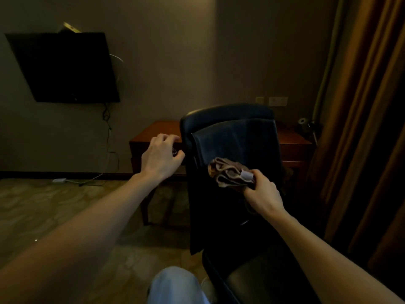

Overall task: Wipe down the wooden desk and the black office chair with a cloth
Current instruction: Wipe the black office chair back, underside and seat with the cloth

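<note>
The right hand [263, 191] pinches a crumpled, soft brown cloth [228, 173] against the smooth black chair [232, 137]. The left hand [161, 155], fingers loosely curled and empty, hovers beside the polished wooden desk [153, 130].

The black office chair [230, 172] hides the desk [157, 130] middle beyond the right hand [263, 191]; its base is cut off below. Left hand [161, 154] fingertips are blurred.

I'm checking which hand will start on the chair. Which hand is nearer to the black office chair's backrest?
Right. The right hand, gripping the brown cloth, is in front of the black office chair's backrest. The left hand is off its left edge, by the wooden desk.
</note>
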Demonstrator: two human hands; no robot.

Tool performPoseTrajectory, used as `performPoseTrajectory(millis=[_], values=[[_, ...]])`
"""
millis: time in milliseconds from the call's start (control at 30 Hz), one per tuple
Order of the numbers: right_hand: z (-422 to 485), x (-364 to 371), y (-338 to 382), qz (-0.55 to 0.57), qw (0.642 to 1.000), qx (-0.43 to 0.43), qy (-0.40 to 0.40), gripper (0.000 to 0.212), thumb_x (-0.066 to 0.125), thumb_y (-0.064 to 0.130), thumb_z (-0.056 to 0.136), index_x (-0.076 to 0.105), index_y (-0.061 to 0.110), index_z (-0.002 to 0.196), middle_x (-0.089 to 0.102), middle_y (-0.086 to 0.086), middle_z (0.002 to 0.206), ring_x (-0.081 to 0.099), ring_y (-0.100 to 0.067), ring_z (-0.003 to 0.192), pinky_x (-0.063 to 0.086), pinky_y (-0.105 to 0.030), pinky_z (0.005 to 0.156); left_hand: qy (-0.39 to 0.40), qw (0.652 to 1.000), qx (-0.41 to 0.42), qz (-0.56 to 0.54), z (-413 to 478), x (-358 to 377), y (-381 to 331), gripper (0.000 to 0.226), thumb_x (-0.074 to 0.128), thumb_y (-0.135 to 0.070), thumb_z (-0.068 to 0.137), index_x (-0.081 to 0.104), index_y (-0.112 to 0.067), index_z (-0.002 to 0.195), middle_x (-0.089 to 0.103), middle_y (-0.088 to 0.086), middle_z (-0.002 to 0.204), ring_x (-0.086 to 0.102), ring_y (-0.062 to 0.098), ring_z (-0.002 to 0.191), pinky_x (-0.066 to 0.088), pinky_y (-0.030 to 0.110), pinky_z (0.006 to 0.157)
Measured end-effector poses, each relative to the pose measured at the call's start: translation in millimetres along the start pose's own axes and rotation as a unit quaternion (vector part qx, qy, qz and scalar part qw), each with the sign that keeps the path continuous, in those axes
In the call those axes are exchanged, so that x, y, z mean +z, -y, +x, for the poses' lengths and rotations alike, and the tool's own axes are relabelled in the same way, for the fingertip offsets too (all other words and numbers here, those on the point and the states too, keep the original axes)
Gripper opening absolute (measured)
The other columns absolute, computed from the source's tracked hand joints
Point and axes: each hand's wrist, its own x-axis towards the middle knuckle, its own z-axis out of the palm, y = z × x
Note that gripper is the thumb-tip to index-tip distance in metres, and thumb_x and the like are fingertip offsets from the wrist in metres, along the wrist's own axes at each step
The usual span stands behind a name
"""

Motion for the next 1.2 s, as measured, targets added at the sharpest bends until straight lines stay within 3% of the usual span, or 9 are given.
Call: performPoseTrajectory(millis=[133, 267, 367, 500, 667, 800, 1000, 1100, 1200], values=[[11.2, 12.2, 25.3, 0.043, 0.998, -0.019, -0.044, 0.026, 0.063, 0.037, 0.089, 0.049, 0.047, 0.109, 0.066, 0.015, 0.094, 0.064, -0.01, 0.084, 0.054, -0.039, 0.073, 0.109, 0.987, -0.089, -0.084, 9.3, 0.6, 13.1, 0.07, 0.06, -0.045, 0.101, 0.029, -0.021, 0.159, 0.038, 0.006, 0.157, 0.041, 0.029, 0.142, 0.046, 0.047, 0.108], [16.0, 21.2, 29.3, 0.062, 0.996, -0.007, -0.06, 0.03, 0.064, 0.033, 0.09, 0.05, 0.041, 0.116, 0.066, 0.012, 0.097, 0.064, -0.011, 0.086, 0.055, -0.039, 0.075, 0.249, 0.936, -0.144, -0.203, 8.5, 21.5, 9.3, 0.08, 0.06, -0.039, 0.104, 0.015, -0.013, 0.164, 0.027, 0.009, 0.166, 0.036, 0.031, 0.148, 0.041, 0.04, 0.113], [15.1, 23.0, 22.1, 0.076, 0.994, 0.006, -0.073, 0.035, 0.064, 0.031, 0.091, 0.052, 0.037, 0.123, 0.067, 0.01, 0.102, 0.065, -0.013, 0.092, 0.056, -0.039, 0.079, 0.269, 0.907, -0.177, -0.271, 7.8, 46.0, 7.7, 0.086, 0.062, -0.035, 0.103, 0.008, -0.011, 0.165, 0.022, 0.011, 0.168, 0.03, 0.031, 0.151, 0.036, 0.041, 0.119], [12.8, 20.5, 5.4, 0.102, 0.99, 0.026, -0.096, 0.042, 0.064, 0.023, 0.092, 0.053, 0.032, 0.132, 0.067, 0.007, 0.112, 0.065, -0.017, 0.102, 0.055, -0.043, 0.09, 0.258, 0.856, -0.233, -0.382, 11.8, 68.4, 9.8, 0.095, 0.065, -0.018, 0.1, -0.005, -0.017, 0.166, 0.021, 0.009, 0.169, 0.028, 0.03, 0.152, 0.034, 0.036, 0.112], [13.0, 19.7, 0.6, 0.159, 0.98, 0.056, -0.102, 0.044, 0.064, 0.012, 0.096, 0.053, 0.025, 0.136, 0.064, 0.004, 0.121, 0.06, -0.018, 0.113, 0.051, -0.04, 0.098, 0.256, 0.836, -0.235, -0.425, 7.3, 75.3, 16.7, 0.086, 0.057, -0.003, 0.094, 0.012, -0.02, 0.165, 0.05, -0.001, 0.135, 0.05, 0.017, 0.118, 0.042, 0.026, 0.081], [12.2, 27.0, 9.1, 0.186, 0.976, 0.033, -0.109, 0.045, 0.063, 0.008, 0.096, 0.052, 0.027, 0.135, 0.064, 0.007, 0.117, 0.061, -0.016, 0.114, 0.051, -0.036, 0.096, 0.255, 0.826, -0.235, -0.444, 4.8, 67.2, 20.8, 0.074, 0.05, -0.009, 0.094, 0.023, -0.021, 0.162, 0.041, 0.006, 0.153, 0.04, 0.027, 0.14, 0.033, 0.038, 0.096], [41.1, 35.4, 43.4, 0.197, 0.973, -0.042, -0.111, 0.058, 0.06, 0.006, 0.097, 0.042, 0.033, 0.145, 0.061, 0.005, 0.129, 0.059, -0.017, 0.12, 0.051, -0.04, 0.103, 0.216, 0.818, -0.216, -0.488, -9.4, 64.0, 24.6, 0.059, 0.048, -0.009, 0.092, 0.039, -0.024, 0.149, 0.054, -0.001, 0.13, 0.051, 0.021, 0.122, 0.038, 0.039, 0.092], [62.2, 48.9, 65.9, 0.183, 0.97, -0.11, -0.113, 0.071, 0.061, 0.006, 0.097, 0.033, 0.038, 0.154, 0.055, 0.003, 0.145, 0.051, -0.014, 0.133, 0.043, -0.035, 0.111, 0.204, 0.814, -0.21, -0.502, -17.3, 62.9, 32.9, 0.061, 0.052, -0.025, 0.079, 0.048, -0.029, 0.139, 0.061, 0.001, 0.127, 0.058, 0.02, 0.122, 0.039, 0.042, 0.099], [80.2, 73.5, 72.4, 0.088, 0.978, -0.168, -0.083, 0.076, 0.057, 0.001, 0.095, 0.029, 0.033, 0.158, 0.041, -0.001, 0.158, 0.037, -0.021, 0.146, 0.034, -0.042, 0.119, 0.191, 0.823, -0.2, -0.496, -21.0, 62.6, 47.1, 0.054, 0.051, -0.034, 0.071, 0.059, -0.034, 0.125, 0.069, -0.001, 0.119, 0.067, 0.015, 0.109, 0.045, 0.039, 0.096]])
